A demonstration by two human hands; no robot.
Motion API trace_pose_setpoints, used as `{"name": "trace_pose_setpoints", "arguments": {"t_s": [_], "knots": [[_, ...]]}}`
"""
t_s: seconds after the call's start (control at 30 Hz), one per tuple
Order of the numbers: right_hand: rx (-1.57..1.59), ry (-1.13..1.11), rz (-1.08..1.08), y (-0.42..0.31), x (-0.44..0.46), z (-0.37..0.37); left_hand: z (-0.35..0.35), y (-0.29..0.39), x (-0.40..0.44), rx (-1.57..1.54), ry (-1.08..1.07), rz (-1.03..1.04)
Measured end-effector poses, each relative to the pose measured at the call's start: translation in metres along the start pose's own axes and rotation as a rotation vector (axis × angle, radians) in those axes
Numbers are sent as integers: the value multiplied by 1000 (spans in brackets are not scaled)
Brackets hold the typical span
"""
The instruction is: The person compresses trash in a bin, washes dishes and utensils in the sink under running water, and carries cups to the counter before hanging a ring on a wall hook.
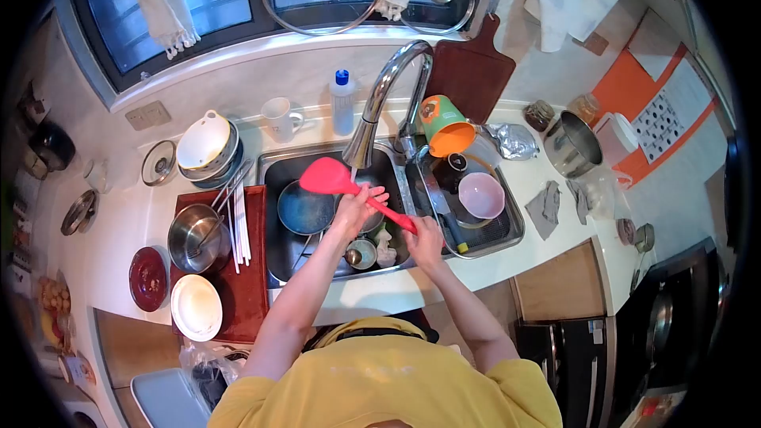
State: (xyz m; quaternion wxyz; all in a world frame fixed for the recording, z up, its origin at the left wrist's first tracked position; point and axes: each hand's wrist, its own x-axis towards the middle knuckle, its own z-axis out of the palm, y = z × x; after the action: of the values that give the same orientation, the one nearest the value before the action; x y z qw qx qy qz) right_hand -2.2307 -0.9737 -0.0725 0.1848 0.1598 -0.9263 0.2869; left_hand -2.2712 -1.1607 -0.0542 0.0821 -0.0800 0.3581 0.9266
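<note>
A red silicone spatula (326, 177) is held slantwise over the left sink basin, its broad head at the upper left beside the faucet (364, 143). My right hand (426, 242) is closed around the handle's end. Across the palm of my left hand (357, 210) passes the upper part of the handle, and the fingers there are stretched out and apart. Below both hands, the sink basin (272, 182) holds a dark round pan (306, 208), a small metal cup (362, 254) and a pale item I cannot make out. My forearms partly hide the basin.
In the right basin are a pink bowl (481, 195), a dark jar and a knife (450, 226). An orange-green container (448, 125) leans behind. At left, a steel pot (198, 239), white chopsticks (239, 234) and a cream bowl (196, 308) rest on a red-brown board (255, 285).
</note>
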Motion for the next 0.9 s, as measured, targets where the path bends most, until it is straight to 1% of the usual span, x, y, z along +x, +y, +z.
{"name": "trace_pose_setpoints", "arguments": {"t_s": [0.07, 0.17, 0.23, 0.3, 0.33, 0.37, 0.43, 0.47, 0.5, 0.57, 0.63, 0.67, 0.7, 0.73, 0.77, 0.83, 0.87, 0.9], "knots": [[-27, -12, 92, 8, -6, -15, 5, -1, 1, 8, -48, -8], [-84, 60, 119, 21, -12, -37, 9, -9, 0, -61, -85, -55], [-99, 60, 162, 31, -19, -52, 9, -21, 0, -62, -65, -92], [-71, 77, 204, 47, -26, -65, 9, -34, 1, -113, -63, -233], [-78, 28, 217, 60, -29, -73, 14, -40, 0, -125, -88, -263], [-73, 27, 209, 69, -32, -82, 21, -45, 0, -124, -85, -253], [-96, -5, 311, 83, -36, -102, 35, -51, 1, 27, -186, -296], [-92, -7, 306, 91, -38, -111, 45, -50, 0, 94, -195, -280], [-137, -13, 308, 101, -36, -121, 52, -53, 4, 93, -193, -273], [-180, -24, 310, 116, -36, -132, 63, -63, 10, 317, -85, -234], [-261, -78, 337, 129, -38, -136, 72, -81, 15, 502, -35, -191], [-256, -81, 333, 134, -40, -134, 67, -98, 23, 658, -43, -130], [-299, -123, 295, 138, -41, -130, 65, -111, 29, 814, -51, -67], [-343, -163, 256, 142, -39, -126, 60, -126, 28, 853, -26, 21], [-339, -161, 250, 145, -33, -124, 46, -147, 35, 1000, 11, 124], [-168, -88, -45, 153, -19, -121, 44, -152, 21, 1135, -20, 206], [-162, -85, -53, 159, -10, -118, 47, -149, 10, 1190, -34, 226], [-93, -106, 19, 165, 2, -113, 47, -146, 0, 1245, -48, 246]]}}
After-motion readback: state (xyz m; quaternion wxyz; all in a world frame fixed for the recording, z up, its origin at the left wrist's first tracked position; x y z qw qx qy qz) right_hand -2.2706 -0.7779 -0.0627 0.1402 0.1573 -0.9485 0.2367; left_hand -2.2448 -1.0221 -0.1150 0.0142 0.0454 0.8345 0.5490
